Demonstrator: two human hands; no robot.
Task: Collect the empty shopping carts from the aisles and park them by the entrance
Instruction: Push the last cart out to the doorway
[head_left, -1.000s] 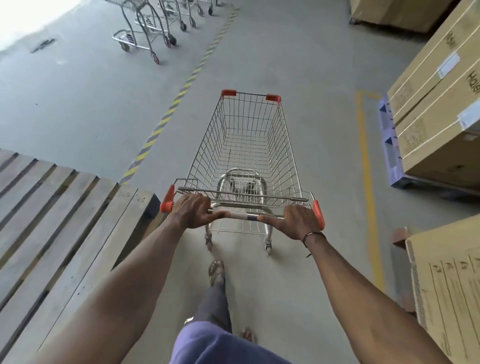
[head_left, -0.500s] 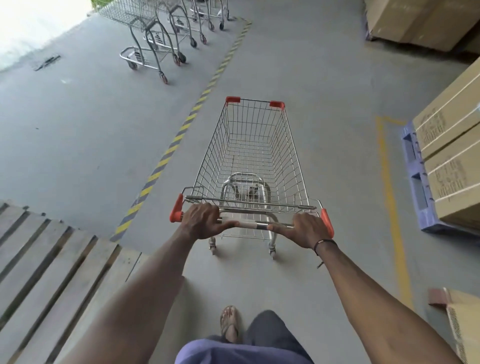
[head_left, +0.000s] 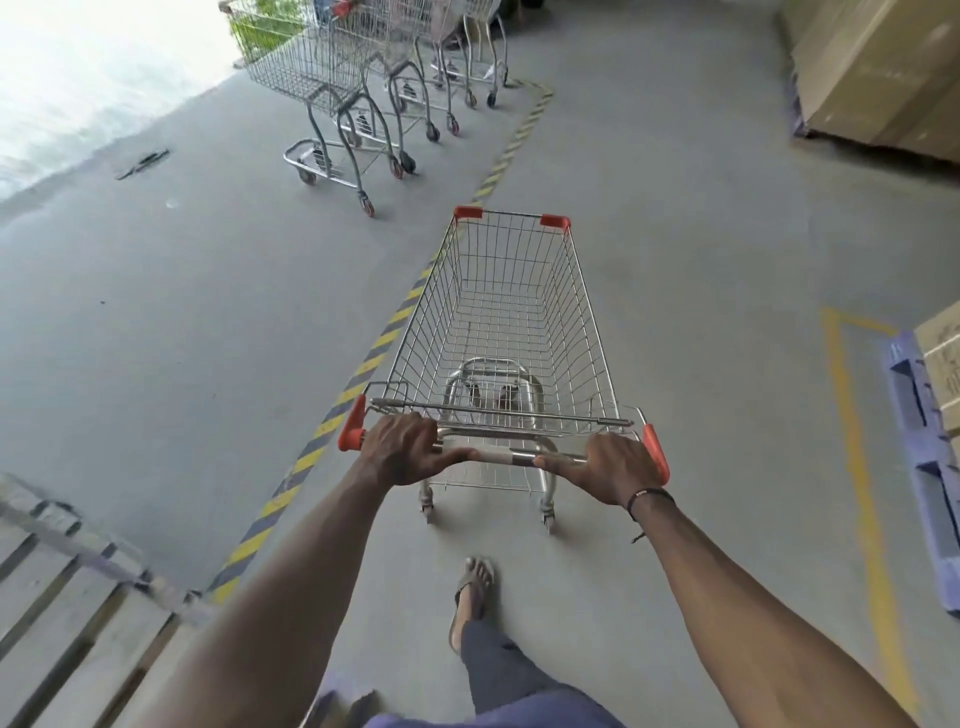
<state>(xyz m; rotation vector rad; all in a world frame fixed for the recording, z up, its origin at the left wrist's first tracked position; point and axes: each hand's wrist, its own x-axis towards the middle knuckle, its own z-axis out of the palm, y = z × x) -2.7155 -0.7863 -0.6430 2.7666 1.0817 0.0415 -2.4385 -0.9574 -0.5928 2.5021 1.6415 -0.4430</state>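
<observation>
An empty wire shopping cart (head_left: 506, 317) with orange corner caps rolls on the grey concrete floor straight ahead of me. My left hand (head_left: 402, 449) grips the left end of its handle bar, beside the orange end cap. My right hand (head_left: 610, 467) grips the right end, thumb lying along the bar. A row of several parked carts (head_left: 353, 88) stands ahead at the upper left, near the bright doorway.
A yellow-and-black floor stripe (head_left: 363, 364) runs from lower left toward the parked carts. A wooden pallet (head_left: 67, 623) lies at lower left. Cardboard boxes (head_left: 878, 67) stand at upper right, and a blue pallet (head_left: 919, 447) with boxes sits at the right edge beside a yellow line.
I have pushed the cart forward: the parked carts and doorway are nearer, and the wooden pallet and right-hand boxes have slid back. Both hands keep their grip on the handle.
</observation>
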